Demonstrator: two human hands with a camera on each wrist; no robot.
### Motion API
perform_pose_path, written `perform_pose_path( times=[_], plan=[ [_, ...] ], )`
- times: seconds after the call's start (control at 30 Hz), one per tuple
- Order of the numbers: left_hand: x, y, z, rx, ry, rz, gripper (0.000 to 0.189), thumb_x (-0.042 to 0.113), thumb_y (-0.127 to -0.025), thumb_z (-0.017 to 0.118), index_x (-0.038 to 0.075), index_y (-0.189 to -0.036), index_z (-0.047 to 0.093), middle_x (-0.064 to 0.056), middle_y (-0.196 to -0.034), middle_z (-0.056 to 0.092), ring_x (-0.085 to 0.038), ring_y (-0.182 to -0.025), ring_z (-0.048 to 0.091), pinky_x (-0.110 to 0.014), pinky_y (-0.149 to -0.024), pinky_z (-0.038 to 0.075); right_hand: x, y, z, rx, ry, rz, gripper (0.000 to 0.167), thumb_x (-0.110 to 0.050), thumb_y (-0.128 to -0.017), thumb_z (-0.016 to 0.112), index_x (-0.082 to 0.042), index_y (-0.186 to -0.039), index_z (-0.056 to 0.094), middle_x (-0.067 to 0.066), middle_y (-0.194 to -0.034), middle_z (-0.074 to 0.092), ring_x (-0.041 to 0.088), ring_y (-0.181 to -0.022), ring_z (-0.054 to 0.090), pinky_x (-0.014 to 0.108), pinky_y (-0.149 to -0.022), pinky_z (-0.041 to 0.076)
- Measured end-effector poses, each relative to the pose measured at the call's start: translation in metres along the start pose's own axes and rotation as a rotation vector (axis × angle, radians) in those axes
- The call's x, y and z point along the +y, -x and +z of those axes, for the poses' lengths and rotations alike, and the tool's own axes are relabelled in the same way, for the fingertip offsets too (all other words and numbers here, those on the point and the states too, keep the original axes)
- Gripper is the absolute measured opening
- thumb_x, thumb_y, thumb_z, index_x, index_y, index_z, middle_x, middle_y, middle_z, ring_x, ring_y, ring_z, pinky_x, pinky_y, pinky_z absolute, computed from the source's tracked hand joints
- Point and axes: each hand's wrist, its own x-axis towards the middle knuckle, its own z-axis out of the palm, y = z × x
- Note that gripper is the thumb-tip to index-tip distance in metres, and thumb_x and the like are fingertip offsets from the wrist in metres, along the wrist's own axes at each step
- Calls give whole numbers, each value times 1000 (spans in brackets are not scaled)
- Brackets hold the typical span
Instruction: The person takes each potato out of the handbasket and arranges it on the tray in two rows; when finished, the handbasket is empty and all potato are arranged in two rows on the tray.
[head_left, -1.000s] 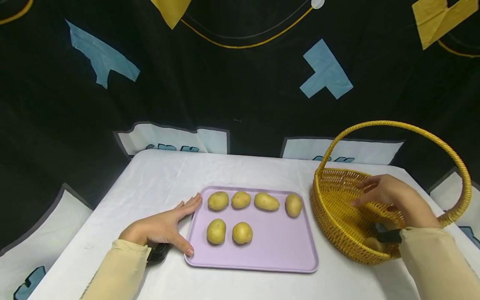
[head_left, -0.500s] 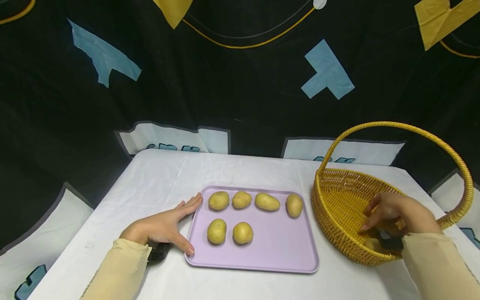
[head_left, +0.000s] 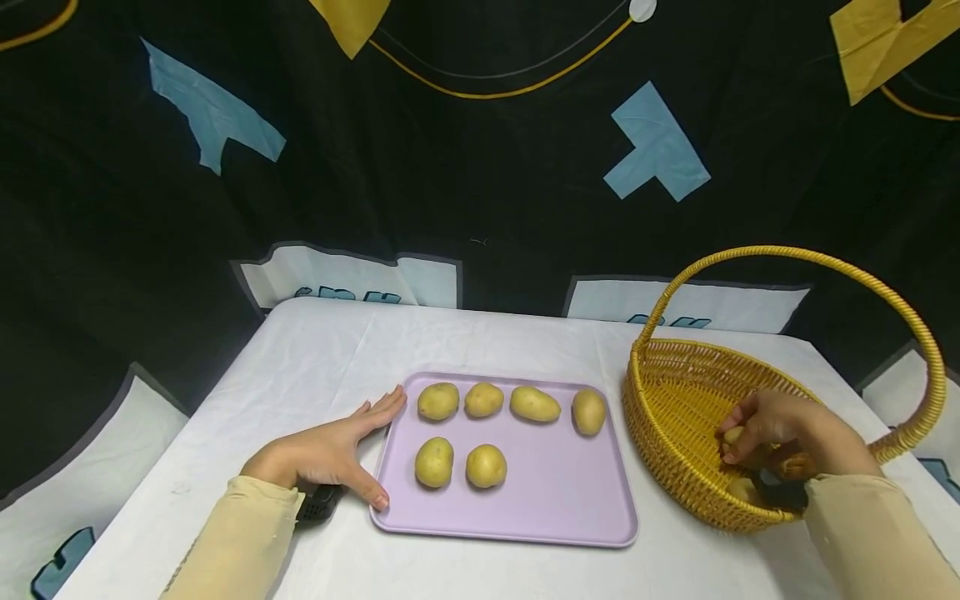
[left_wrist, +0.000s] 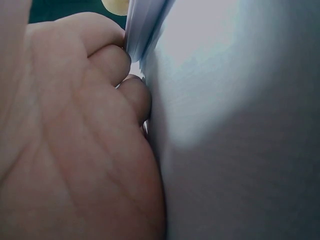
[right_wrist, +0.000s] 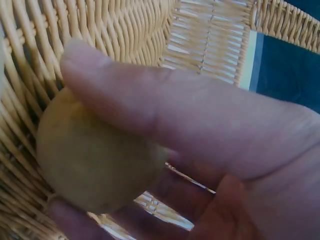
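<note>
In the head view my right hand [head_left: 798,429] reaches down into the yellow wicker basket [head_left: 667,408]. It grips a potato [right_wrist: 100,155] between thumb and fingers, close to the woven wall in the right wrist view. Another potato [head_left: 744,490] lies below that hand, partly hidden by the wrist. A lilac tray [head_left: 562,508] bears two rows of potatoes, among them a round potato [head_left: 486,466] at the front and an upright oval potato [head_left: 588,412] at the back right. My left hand [head_left: 330,450] rests at the tray's left edge, thumb and fingers spread along the rim.
The basket's tall arched handle [head_left: 787,248] rises over my right hand and wrist. A white cloth [head_left: 315,358] covers the table, and a dark curtain [head_left: 450,175] with blue and yellow shapes hangs behind it.
My right hand has lowered toward the near side of the basket and its fingers have closed on a potato. The left hand and the tray stay put.
</note>
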Motion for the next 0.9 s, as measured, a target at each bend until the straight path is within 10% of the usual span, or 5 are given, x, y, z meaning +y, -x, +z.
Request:
perform_pose_path(
  times=[0.47,0.9],
  plan=[
    [-1,1,0,5,13,-7,136,33,-58,99,11,-162,15,-7,-169,1,-46,-149,-10,-68,-114,-3,-35,17,1,162,76,-172,54,-18,-77,88,2,-121,63,16,-112,61,29,-96,57,45,-84,55],
    [-1,0,0,7,5,4,136,34,-58,99,10,-162,15,-10,-168,2,-47,-148,-10,-68,-114,-2,-86,50,51,375,41,-368,59,-27,-80,87,-7,-131,65,22,-127,59,36,-108,56,38,-82,52]
  ],
)
